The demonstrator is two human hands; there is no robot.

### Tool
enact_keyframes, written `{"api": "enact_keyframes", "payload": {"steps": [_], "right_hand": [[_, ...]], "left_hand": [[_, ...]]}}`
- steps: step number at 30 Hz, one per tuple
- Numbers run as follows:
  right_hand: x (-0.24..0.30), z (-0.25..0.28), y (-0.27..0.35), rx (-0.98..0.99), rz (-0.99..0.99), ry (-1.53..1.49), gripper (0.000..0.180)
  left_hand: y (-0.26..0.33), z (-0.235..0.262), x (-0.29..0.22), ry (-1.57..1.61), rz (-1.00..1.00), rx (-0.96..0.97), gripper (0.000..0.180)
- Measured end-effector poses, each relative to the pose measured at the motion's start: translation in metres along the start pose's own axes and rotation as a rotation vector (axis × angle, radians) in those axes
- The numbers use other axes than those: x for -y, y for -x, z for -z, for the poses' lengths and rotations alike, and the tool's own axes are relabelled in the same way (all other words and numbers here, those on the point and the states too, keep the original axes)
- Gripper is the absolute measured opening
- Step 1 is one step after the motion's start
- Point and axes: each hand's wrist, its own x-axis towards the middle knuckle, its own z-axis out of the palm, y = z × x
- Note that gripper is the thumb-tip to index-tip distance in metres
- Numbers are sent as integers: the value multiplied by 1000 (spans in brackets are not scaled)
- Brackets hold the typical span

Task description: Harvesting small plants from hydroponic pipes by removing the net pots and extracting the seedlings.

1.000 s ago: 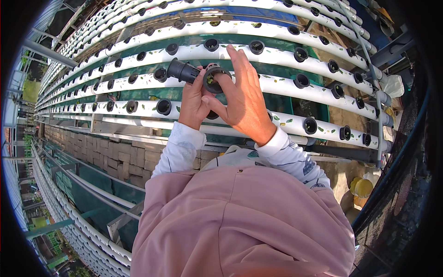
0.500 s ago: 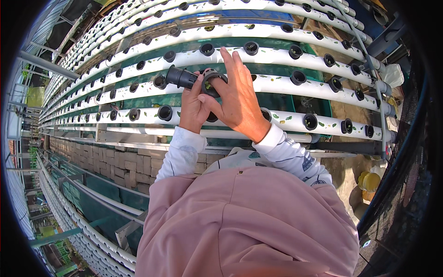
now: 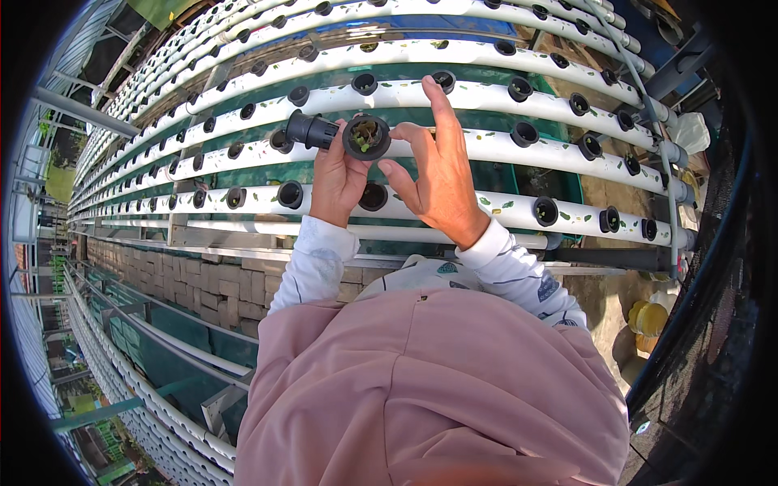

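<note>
My left hand (image 3: 340, 185) grips a black net pot (image 3: 379, 151) whose open top faces me. Inside it sits a small green and brownish seedling (image 3: 362, 139). A second black net pot (image 3: 305, 130), slotted along its side, lies sideways at the left of the same hand, its end by the fingers. To the right of the upturned pot is my right hand (image 3: 442, 178), holding nothing, thumb and fingers apart. Its index fingertip is close to the pot's rim; whether it touches, I cannot tell. Both hands are above the nearer white pipes.
Rows of white pipes (image 3: 579, 212) carry black pots in round holes, with leaf bits scattered on top. Green sheeting (image 3: 478, 176) shows between them. Behind at left are a brick path (image 3: 231, 285) and another pipe rack (image 3: 170, 336). A dark mesh (image 3: 713, 324) borders the right side.
My right fingers have come out of the pot's mouth and moved right, spreading apart. The seedling inside now shows. My left hand still holds the pots, with the upturned one facing me more.
</note>
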Motion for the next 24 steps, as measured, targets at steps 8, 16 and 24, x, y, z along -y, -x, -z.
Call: {"api": "enact_keyframes", "payload": {"steps": [8, 16, 24], "right_hand": [[7, -1, 0, 122, 0, -12, 36], [9, -12, 2, 161, -43, -76, 40], [3, -6, 2, -17, -8, -64, 42]], "left_hand": [[12, -18, 1, -127, -46, -36, 24], [17, -18, 2, -199, -74, -7, 22], [15, 0, 3, -107, -58, -44, 20]]}}
